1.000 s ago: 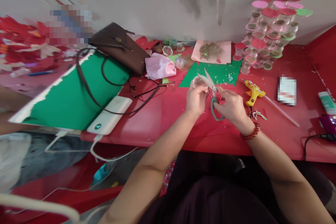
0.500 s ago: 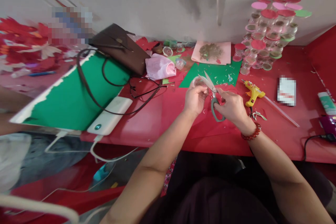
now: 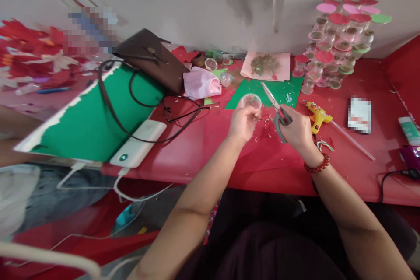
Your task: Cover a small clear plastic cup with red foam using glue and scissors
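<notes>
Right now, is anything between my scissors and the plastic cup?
Nothing visible stands in the gap between the grey-handled scissors in your right hand and the rim of the clear plastic cup. Lower down, your left hand, holding the cup, covers part of its near side.

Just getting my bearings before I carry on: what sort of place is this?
Probably a craft workspace, at home or in a workshop; I can't tell which. Signs: scissors in the right hand, a yellow hot glue gun on the red tabletop, and a stack of clear plastic cups with coloured discs.
</notes>
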The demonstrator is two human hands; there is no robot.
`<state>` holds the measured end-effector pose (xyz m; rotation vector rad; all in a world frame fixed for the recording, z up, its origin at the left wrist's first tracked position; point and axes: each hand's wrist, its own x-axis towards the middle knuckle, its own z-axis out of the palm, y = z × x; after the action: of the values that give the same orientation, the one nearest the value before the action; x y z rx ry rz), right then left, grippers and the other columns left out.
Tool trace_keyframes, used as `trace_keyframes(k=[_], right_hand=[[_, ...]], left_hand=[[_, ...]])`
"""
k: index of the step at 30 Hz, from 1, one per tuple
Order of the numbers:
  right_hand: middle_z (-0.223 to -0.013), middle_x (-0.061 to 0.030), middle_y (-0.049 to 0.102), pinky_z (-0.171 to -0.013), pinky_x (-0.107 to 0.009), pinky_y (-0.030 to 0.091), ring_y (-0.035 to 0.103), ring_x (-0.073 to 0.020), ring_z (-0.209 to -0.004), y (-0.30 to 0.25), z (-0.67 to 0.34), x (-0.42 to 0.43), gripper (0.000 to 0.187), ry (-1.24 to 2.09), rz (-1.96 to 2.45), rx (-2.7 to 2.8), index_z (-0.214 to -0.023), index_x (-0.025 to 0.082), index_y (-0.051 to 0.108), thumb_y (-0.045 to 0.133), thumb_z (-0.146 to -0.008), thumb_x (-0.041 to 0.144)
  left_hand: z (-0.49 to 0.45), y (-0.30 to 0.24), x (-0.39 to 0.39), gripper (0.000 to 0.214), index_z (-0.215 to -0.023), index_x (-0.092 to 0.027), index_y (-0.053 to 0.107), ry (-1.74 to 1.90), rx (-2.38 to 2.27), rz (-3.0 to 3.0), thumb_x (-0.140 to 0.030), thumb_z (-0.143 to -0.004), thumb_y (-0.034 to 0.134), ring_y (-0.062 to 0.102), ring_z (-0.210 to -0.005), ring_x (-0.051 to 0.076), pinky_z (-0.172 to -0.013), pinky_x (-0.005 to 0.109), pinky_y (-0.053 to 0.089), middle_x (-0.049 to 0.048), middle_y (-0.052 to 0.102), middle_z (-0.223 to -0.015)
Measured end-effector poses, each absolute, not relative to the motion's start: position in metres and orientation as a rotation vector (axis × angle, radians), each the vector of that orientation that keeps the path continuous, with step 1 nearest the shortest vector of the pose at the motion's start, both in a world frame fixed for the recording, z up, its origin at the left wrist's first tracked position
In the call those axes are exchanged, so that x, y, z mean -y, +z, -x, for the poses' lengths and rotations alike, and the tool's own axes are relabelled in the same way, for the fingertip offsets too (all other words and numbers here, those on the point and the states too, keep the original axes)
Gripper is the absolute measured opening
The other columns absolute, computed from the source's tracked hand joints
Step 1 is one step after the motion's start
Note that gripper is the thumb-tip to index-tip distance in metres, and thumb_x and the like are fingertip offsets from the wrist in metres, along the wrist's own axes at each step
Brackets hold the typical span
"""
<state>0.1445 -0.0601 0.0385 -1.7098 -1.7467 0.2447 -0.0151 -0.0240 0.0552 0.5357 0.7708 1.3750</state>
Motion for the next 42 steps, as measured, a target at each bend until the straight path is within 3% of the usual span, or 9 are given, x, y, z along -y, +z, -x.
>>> trace_keyframes(k=[6, 12, 16, 27, 42], right_hand=[[-0.112, -0.0126, 0.074, -0.072, -0.039, 0.053, 0.069, -0.0274, -0.089, 0.044, -0.144, 0.066, 0.047, 0.205, 1.629, 1.827, -0.129, 0.021, 0.066, 0.06, -0.085, 0.037], [-0.113, -0.014, 0.075, -0.083, -0.044, 0.056, 0.069, -0.0322, -0.1, 0.043, -0.141, 0.067, 0.048, 0.162, 1.595, 1.967, -0.129, 0.019, 0.068, 0.061, -0.083, 0.033], [-0.117, -0.01, 0.076, -0.081, -0.039, 0.057, 0.071, -0.0284, -0.098, 0.045, -0.142, 0.067, 0.048, 0.207, 1.619, 1.917, -0.13, 0.025, 0.071, 0.064, -0.083, 0.033], [-0.085, -0.0067, 0.078, -0.072, -0.032, 0.052, 0.069, -0.0212, -0.075, 0.043, -0.144, 0.066, 0.051, 0.184, 1.628, 1.979, -0.13, 0.023, 0.076, 0.062, -0.082, 0.028], [-0.086, -0.0084, 0.078, -0.068, -0.03, 0.05, 0.068, -0.0218, -0.075, 0.047, -0.145, 0.066, 0.048, 0.164, 1.666, 2.077, -0.133, 0.023, 0.074, 0.058, -0.088, 0.031]], left_hand=[[0.018, 0.055, 0.023, 0.038, -0.088, -0.021, 0.054, 1.344, -0.745, -0.541, -0.001, -0.055, 0.058, 0.04, -0.048, 0.005, -0.049, 0.021, 0.029, -0.0061, 0.054, -0.068], [0.016, 0.054, 0.023, 0.032, -0.083, -0.021, 0.053, 1.331, -0.726, -0.626, 0.0, -0.06, 0.062, 0.04, -0.048, 0.004, -0.051, 0.02, 0.029, -0.0083, 0.048, -0.062], [0.016, 0.053, 0.023, 0.03, -0.082, -0.019, 0.054, 1.307, -0.764, -0.619, 0.0, -0.061, 0.063, 0.042, -0.048, 0.004, -0.051, 0.019, 0.03, -0.0081, 0.05, -0.061], [0.019, 0.056, 0.023, 0.03, -0.077, -0.019, 0.049, 1.302, -0.813, -0.573, 0.002, -0.059, 0.061, 0.04, -0.045, 0.003, -0.049, 0.019, 0.029, -0.0086, 0.048, -0.059], [0.029, 0.06, 0.018, 0.029, -0.077, -0.018, 0.051, 1.192, -0.892, -0.608, 0.0, -0.055, 0.06, 0.036, -0.042, 0.001, -0.046, 0.018, 0.025, -0.0077, 0.054, -0.063]])
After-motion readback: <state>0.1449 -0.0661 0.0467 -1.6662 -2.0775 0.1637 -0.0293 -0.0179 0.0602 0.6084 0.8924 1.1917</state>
